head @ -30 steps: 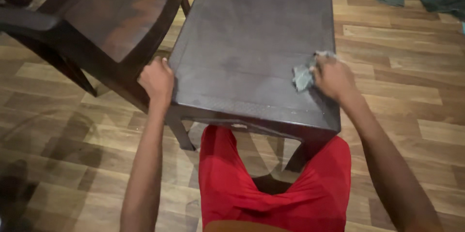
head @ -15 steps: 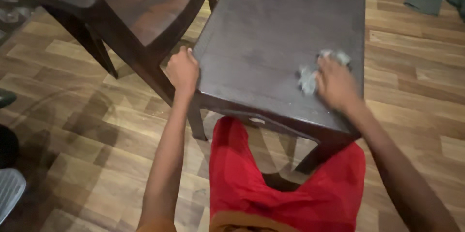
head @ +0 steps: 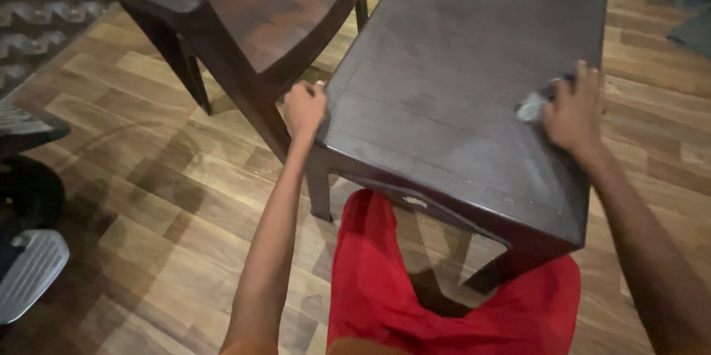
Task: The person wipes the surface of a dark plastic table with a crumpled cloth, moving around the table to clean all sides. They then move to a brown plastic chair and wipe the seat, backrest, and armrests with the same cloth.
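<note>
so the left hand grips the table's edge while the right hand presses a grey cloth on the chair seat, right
Not quite. In the head view the right hand presses the grey cloth on the dark table, not on the chair. The left hand does grip the table's edge.

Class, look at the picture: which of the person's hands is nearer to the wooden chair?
Left. The left hand grips the table edge right beside the chair; the right hand presses a cloth at the table's far side.
</note>
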